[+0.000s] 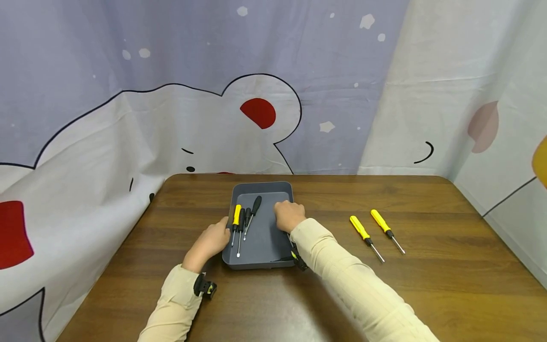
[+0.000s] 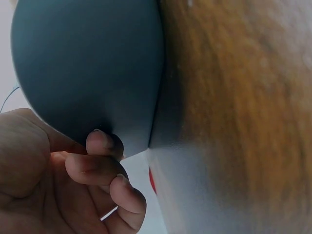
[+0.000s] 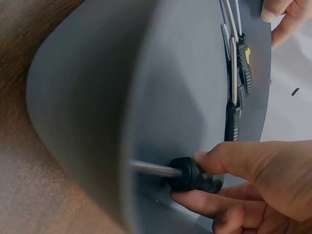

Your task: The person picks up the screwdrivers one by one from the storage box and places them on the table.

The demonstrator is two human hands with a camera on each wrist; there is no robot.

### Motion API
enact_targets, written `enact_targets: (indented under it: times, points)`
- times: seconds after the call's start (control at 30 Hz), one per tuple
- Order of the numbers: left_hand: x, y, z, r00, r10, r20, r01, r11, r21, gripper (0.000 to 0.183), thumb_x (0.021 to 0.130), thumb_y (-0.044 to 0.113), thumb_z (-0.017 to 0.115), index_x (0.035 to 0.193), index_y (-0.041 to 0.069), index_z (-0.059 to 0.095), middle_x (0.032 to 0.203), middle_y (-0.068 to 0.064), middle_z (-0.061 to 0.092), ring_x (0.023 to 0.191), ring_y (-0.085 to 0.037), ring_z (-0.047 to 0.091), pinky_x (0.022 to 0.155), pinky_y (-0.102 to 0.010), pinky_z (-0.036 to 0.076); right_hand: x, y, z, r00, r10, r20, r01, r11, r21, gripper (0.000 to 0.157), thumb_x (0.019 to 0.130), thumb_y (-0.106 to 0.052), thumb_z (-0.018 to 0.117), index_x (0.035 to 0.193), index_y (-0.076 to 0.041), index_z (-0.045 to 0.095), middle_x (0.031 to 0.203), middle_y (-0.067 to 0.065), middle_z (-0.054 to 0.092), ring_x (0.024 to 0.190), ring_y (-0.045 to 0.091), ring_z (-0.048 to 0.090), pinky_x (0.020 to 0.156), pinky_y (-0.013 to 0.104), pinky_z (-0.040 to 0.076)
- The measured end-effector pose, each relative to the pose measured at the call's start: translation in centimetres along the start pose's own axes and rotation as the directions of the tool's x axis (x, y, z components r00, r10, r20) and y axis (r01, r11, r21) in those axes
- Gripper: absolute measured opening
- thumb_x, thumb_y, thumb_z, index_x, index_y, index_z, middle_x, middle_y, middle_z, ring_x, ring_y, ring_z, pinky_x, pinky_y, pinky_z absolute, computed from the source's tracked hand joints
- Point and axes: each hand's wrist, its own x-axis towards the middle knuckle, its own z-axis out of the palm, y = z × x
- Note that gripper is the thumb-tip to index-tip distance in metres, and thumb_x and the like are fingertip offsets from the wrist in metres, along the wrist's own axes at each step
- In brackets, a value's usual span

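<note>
A grey rectangular tray (image 1: 261,187) sits on the table. My left hand (image 1: 215,237) grips its left wall, thumb over the rim and fingers curled against the outside, as the left wrist view shows from close by. Inside the tray's right side, my right hand (image 1: 287,216) pinches a black-handled screwdriver (image 3: 181,174) between thumb and fingers. Its metal shaft points toward the near right wall; the hand hides most of it from the head view. Along the tray's left side lie a yellow-handled screwdriver (image 1: 237,216) and three black-handled screwdrivers (image 1: 256,205), roughly side by side.
Two yellow-handled screwdrivers (image 1: 360,228) (image 1: 381,222) lie on the wooden table (image 1: 448,247) to the right of the tray, shafts toward the near right. A patterned curtain (image 1: 333,85) hangs behind the table's far edge.
</note>
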Motion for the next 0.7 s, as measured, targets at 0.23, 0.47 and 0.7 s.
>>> enact_targets:
  times: [0.23, 0.47, 0.7]
  points:
    - [-0.1, 0.2, -0.1, 1.000, -0.013, 0.010, 0.013, 1.000, -0.006, 0.053, 0.097, 0.013, 0.038, 0.145, -0.009, 0.032, 0.136, -0.032, 0.049, 0.121, -0.044, 0.053, 0.099, -0.056, 0.043, 0.0, 0.1, -0.3, 1.000, -0.023, -0.005, 0.023, 0.999, 0.042, 0.019, 0.079, -0.005, 0.066, 0.064, -0.010, 0.055, 0.071, 0.007, 0.062, 0.060, 0.021, 0.053, 0.055, 0.039, 0.043]
    - [-0.1, 0.3, -0.1, 1.000, -0.012, 0.012, 0.012, 1.000, -0.005, 0.053, 0.097, 0.013, 0.037, 0.145, -0.009, 0.032, 0.136, -0.032, 0.049, 0.121, -0.045, 0.052, 0.099, -0.056, 0.042, -0.4, -0.2, -1.2, 0.998, -0.053, -0.017, 0.054, 0.996, 0.074, 0.032, 0.076, -0.006, 0.072, 0.059, -0.013, 0.045, 0.060, 0.001, 0.048, 0.053, 0.017, 0.041, 0.048, 0.032, 0.033]
    - [0.0, 0.2, 0.0, 1.000, -0.019, 0.018, 0.019, 1.000, -0.007, 0.053, 0.097, 0.013, 0.037, 0.145, -0.008, 0.032, 0.137, -0.032, 0.048, 0.122, -0.045, 0.052, 0.099, -0.057, 0.042, -0.8, -0.3, -1.9, 0.997, -0.078, -0.011, 0.078, 0.993, 0.084, 0.032, 0.075, -0.008, 0.073, 0.059, -0.013, 0.046, 0.057, 0.000, 0.044, 0.051, 0.015, 0.040, 0.047, 0.030, 0.031]
